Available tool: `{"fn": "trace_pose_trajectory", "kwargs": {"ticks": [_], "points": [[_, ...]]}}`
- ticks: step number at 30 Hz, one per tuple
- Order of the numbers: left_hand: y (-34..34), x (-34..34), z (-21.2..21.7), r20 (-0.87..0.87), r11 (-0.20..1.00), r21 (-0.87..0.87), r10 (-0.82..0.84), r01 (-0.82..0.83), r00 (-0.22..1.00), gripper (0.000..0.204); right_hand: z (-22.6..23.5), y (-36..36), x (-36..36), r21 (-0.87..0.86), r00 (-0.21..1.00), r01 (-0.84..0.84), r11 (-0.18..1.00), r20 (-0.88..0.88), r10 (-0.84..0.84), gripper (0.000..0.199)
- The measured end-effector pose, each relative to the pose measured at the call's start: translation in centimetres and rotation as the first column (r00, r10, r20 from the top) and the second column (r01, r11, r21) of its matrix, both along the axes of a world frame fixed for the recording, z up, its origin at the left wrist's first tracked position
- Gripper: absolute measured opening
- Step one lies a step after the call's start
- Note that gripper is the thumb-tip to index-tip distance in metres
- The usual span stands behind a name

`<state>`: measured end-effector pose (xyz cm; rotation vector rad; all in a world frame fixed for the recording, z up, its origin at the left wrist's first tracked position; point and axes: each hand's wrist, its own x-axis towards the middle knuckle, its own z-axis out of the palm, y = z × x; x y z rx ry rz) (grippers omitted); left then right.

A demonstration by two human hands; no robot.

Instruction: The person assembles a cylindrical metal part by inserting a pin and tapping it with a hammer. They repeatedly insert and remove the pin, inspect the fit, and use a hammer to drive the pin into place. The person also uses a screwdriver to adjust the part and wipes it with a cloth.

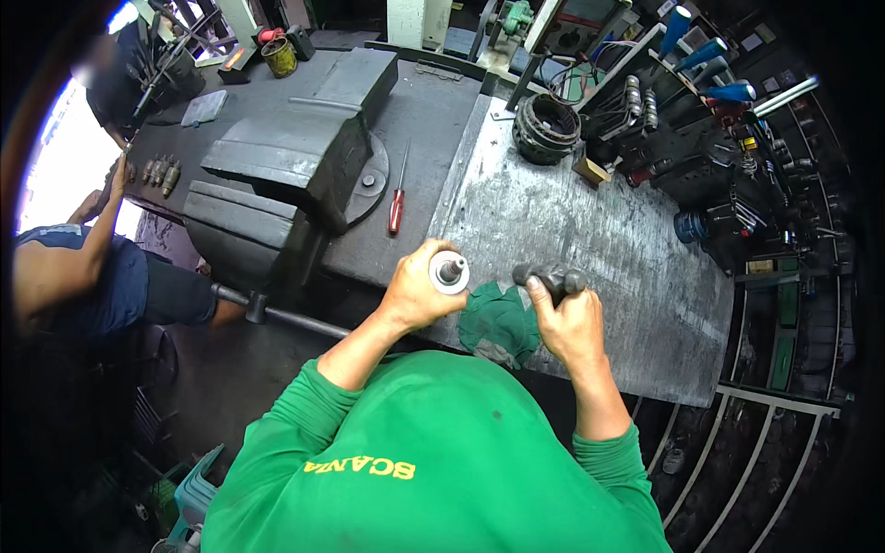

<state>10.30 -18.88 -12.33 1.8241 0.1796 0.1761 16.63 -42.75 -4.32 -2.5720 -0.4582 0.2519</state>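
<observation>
My left hand (413,288) is wrapped around a cylindrical metal part (450,271) with a pale round end face and a darker stub at its centre. In my right hand (569,324) is a dark, lumpy metal piece (549,276) with a rounded end, held between thumb and fingers; its exact kind cannot be made out. Both hands are over the near edge of a scuffed metal-topped bench (627,304). A crumpled green cloth (499,320) lies on the bench between them, with a greyish patch at its lower edge.
A large bench vise (295,157) stands to the left, its handle (304,321) reaching toward me. Near it lies a red-handled screwdriver (396,212). A dark ring-shaped housing (546,129) sits at the back. Racked tools (710,92) line the right. Another person (92,249) is at far left.
</observation>
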Motion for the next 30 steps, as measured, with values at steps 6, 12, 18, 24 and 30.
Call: {"fn": "trace_pose_trajectory", "kwargs": {"ticks": [6,12,18,24,30], "points": [[1.7,0.6,-1.5,-0.083,0.496,-0.868,-0.187,0.021,0.979,0.061,-4.2,-2.5,2.6,-0.179,0.989,0.028,0.983,0.15,-0.001,0.031],[2.0,-1.3,-1.5,0.073,0.099,-0.989,-0.316,0.11,0.946,0.071,-10.4,-5.6,3.5,-0.264,0.983,0.017,0.964,0.183,0.032,0.029],[1.5,-1.0,-1.2,0.185,-0.19,-0.974,-0.37,0.121,0.91,0.077,-10.7,-6.3,2.5,-0.255,0.987,0.055,0.965,0.16,-0.014,0.023],[0.5,-1.1,-1.3,0.162,-0.167,-0.98,-0.365,0.107,0.917,0.073,-7.8,-3.9,1.3,0.055,0.994,0.055,0.997,0.094,-0.06,0.023],[-0.2,-1.2,-1.2,0.171,-0.183,-0.977,-0.381,0.107,0.909,0.074,-3.6,0.2,-0.1,0.575,0.971,0.019,0.818,-0.205,0.121,0.024]]}}
